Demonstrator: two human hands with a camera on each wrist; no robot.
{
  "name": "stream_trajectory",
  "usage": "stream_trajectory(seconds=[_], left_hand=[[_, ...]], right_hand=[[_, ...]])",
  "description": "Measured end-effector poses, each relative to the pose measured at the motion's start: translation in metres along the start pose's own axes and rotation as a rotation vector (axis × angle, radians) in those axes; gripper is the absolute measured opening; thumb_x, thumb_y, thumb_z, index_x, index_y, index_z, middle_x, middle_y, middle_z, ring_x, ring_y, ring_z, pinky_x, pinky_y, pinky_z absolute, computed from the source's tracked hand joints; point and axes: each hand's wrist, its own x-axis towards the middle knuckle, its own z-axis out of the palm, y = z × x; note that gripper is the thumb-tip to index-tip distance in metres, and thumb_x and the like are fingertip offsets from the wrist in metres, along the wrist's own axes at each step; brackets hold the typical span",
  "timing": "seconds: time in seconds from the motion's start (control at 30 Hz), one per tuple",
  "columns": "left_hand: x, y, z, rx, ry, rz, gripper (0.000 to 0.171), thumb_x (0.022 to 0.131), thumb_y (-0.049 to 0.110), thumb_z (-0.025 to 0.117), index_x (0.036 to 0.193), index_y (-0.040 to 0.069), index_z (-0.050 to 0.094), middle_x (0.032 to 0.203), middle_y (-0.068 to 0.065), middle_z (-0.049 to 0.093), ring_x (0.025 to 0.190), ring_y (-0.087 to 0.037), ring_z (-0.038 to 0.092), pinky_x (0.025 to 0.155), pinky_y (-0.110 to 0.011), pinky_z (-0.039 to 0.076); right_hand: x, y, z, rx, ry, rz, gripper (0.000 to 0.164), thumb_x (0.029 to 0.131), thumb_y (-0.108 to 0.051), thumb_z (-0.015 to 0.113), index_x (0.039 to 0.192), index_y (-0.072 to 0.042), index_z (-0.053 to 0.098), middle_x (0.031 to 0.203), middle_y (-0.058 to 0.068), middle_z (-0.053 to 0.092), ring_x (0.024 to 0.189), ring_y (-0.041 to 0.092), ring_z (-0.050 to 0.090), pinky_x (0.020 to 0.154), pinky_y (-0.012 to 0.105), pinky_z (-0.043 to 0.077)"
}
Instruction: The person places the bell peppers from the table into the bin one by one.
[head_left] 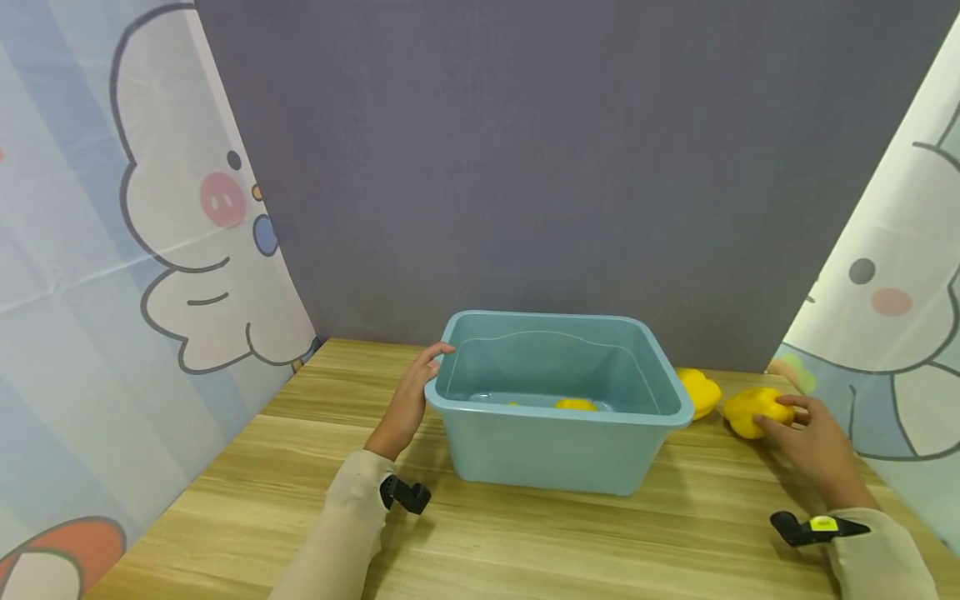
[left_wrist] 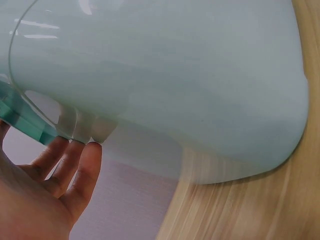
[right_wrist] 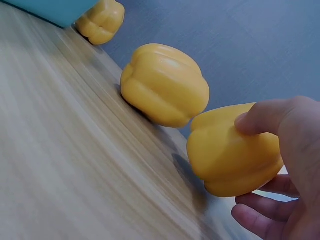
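A light blue plastic bin [head_left: 551, 450] stands on the wooden table. My left hand [head_left: 408, 400] holds the bin's left rim, several fingertips touching the outer wall just under it in the left wrist view. My right hand [head_left: 813, 442] grips a yellow bell pepper [right_wrist: 230, 150] between thumb and fingers, right of the bin and close over the table. Beside it sits another yellow bell pepper [right_wrist: 165, 85], partly hidden by the bin in the head view. A third yellow pepper [right_wrist: 102, 21] shows near the bin's corner in the right wrist view.
Inside the bin lies a yellow thing [head_left: 576, 405], mostly hidden by the front wall. A dark grey panel [head_left: 525, 167] rises behind the table [head_left: 480, 542]. Cartoon-printed sheets [head_left: 75, 250] hang on both sides.
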Motion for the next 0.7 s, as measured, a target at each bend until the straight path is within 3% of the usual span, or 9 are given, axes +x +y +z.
stream_trajectory(seconds=[0.1,0.27,0.37,0.47,0.57,0.7], left_hand=[[-0.0001,-0.0001,-0.0004,0.005,0.006,0.002,0.050,0.107,0.036,0.034,0.142,0.003,0.046,0.149,-0.013,0.041,0.131,-0.032,0.042,0.101,-0.054,0.036],[0.0000,0.0001,-0.0003,0.009,0.008,0.001,0.052,0.107,0.037,0.034,0.143,0.001,0.045,0.149,-0.009,0.042,0.132,-0.030,0.040,0.102,-0.054,0.034],[0.0001,-0.0002,0.0000,0.011,0.007,0.003,0.052,0.107,0.036,0.034,0.143,0.000,0.045,0.149,-0.011,0.042,0.133,-0.029,0.040,0.103,-0.052,0.034],[-0.0003,-0.0004,0.0000,0.009,-0.001,0.012,0.050,0.107,0.032,0.032,0.143,-0.001,0.044,0.149,-0.016,0.041,0.132,-0.034,0.040,0.102,-0.053,0.036],[-0.0006,-0.0013,0.0000,0.001,-0.007,0.019,0.048,0.108,0.029,0.031,0.142,-0.003,0.043,0.148,-0.021,0.040,0.130,-0.038,0.041,0.100,-0.056,0.037],[-0.0001,-0.0024,0.0003,-0.006,-0.004,0.012,0.048,0.108,0.028,0.031,0.142,-0.002,0.043,0.148,-0.021,0.040,0.130,-0.038,0.041,0.101,-0.058,0.036]], right_hand=[[0.0017,-0.0004,-0.0010,0.033,0.005,0.023,0.076,0.100,-0.043,0.057,0.144,0.013,0.031,0.137,0.050,0.032,0.119,0.063,0.039,0.084,0.064,0.040],[0.0020,-0.0001,-0.0021,0.063,0.013,0.063,0.080,0.099,-0.046,0.057,0.145,0.012,0.030,0.136,0.048,0.036,0.116,0.058,0.043,0.070,0.035,0.041],[0.0003,0.0003,-0.0023,0.066,0.021,0.057,0.080,0.098,-0.047,0.058,0.144,0.013,0.031,0.133,0.048,0.038,0.107,0.051,0.052,0.063,0.025,0.040],[-0.0016,0.0003,-0.0015,0.088,0.022,0.046,0.079,0.098,-0.045,0.059,0.143,0.014,0.032,0.131,0.047,0.040,0.087,0.031,0.063,0.058,0.023,0.046],[-0.0033,-0.0006,-0.0002,0.125,0.011,0.050,0.079,0.099,-0.044,0.059,0.143,0.015,0.030,0.131,0.046,0.041,0.069,0.014,0.064,0.057,0.025,0.052],[-0.0033,-0.0032,0.0005,0.160,0.003,0.076,0.082,0.099,-0.045,0.058,0.145,0.015,0.026,0.133,0.046,0.038,0.068,0.013,0.065,0.058,0.028,0.054]])
